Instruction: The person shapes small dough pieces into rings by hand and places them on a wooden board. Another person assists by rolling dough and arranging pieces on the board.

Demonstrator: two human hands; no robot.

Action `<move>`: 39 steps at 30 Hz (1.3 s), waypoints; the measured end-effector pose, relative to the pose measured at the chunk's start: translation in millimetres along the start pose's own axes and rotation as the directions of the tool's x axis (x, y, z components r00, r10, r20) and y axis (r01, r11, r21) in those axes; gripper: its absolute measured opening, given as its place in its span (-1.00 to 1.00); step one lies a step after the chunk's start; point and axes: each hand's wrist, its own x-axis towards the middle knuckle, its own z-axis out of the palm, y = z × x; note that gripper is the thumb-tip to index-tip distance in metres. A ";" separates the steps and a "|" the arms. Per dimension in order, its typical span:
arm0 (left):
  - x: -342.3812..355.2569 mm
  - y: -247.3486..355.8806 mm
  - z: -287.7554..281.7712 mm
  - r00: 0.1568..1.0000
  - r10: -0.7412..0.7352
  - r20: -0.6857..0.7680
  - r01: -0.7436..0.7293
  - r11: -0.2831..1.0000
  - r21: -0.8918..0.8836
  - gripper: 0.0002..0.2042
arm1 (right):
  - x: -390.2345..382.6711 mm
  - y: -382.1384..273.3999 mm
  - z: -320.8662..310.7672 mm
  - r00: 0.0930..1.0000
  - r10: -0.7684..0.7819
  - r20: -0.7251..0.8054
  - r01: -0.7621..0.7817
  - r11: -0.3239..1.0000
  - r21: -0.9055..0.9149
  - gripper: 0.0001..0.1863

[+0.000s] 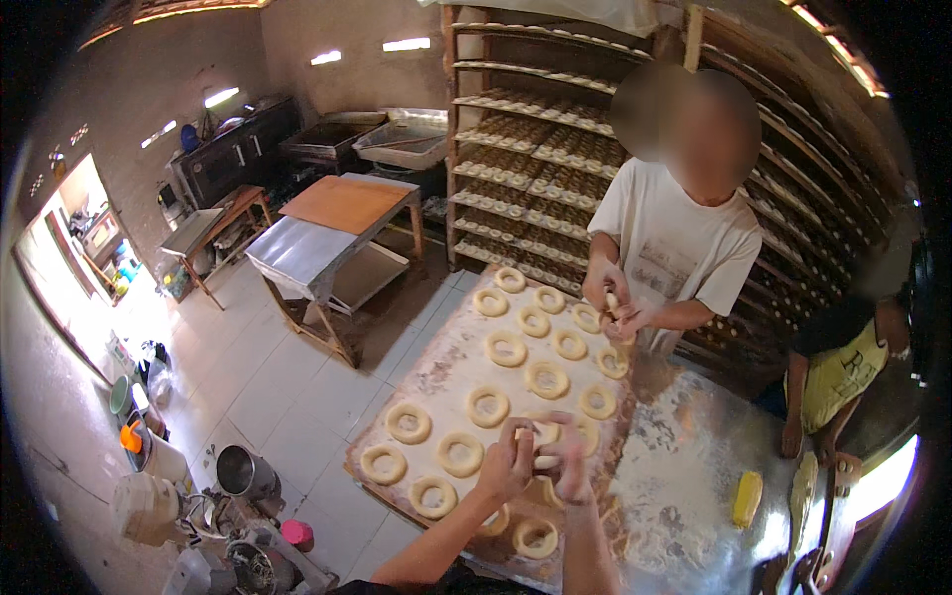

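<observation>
In the lower centre, the left hand [509, 464] curls its fingers around a pale dough piece [544, 462]. The right hand [570, 464] is blurred, fingers bent at the other side of that piece; whether it grips cannot be told. Both hands sit above the lower right part of a floured board [436, 367], over dough rings [487, 407] laid out in loose rows. Narrow floury gaps part most rings, and a wider bare margin runs along the board's upper left edge. One ring lies close to the left corner, another near the bottom edge.

Beyond the board's left edge, tiled floor [317, 397] stretches to a metal-topped table [297, 253] at upper left and to a metal pot [245, 471] at lower left. On the right, the board's edge meets a flour-dusted tabletop [674, 486], with a yellow block [747, 499] near its far right side. At the board's upper right, a co-worker in a white T-shirt [684, 248] holds dough with both hands, close before a tall rack [452, 178] of filled trays.
</observation>
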 end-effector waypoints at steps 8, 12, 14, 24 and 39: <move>55.2 -16.6 -83.3 0.989 0.138 -0.056 -0.124 0.971 0.202 -0.80 | 86.8 24.4 69.8 1.000 -0.014 0.009 0.011 0.956 0.294 -0.19; 67.9 -25.0 -107.6 0.987 0.161 -0.021 -0.147 0.939 0.311 -0.75 | 117.3 25.6 90.5 0.997 -0.012 0.081 0.027 0.983 -0.179 -0.20; 81.0 -27.1 -113.2 0.996 0.064 -0.057 -0.045 0.955 0.292 -0.74 | 128.4 28.5 93.7 0.973 -0.122 0.193 0.026 0.897 0.440 -0.22; 125.0 -61.1 -136.6 1.000 -0.007 0.005 0.005 0.931 0.365 -0.61 | 171.4 67.8 97.5 0.943 0.297 -0.151 -0.283 0.953 0.108 -0.34; 157.5 -98.2 -154.2 0.984 -0.171 0.051 0.059 0.582 0.811 -0.28 | 198.5 88.4 112.1 0.979 -0.042 -0.198 -0.202 -0.123 -0.972 -0.21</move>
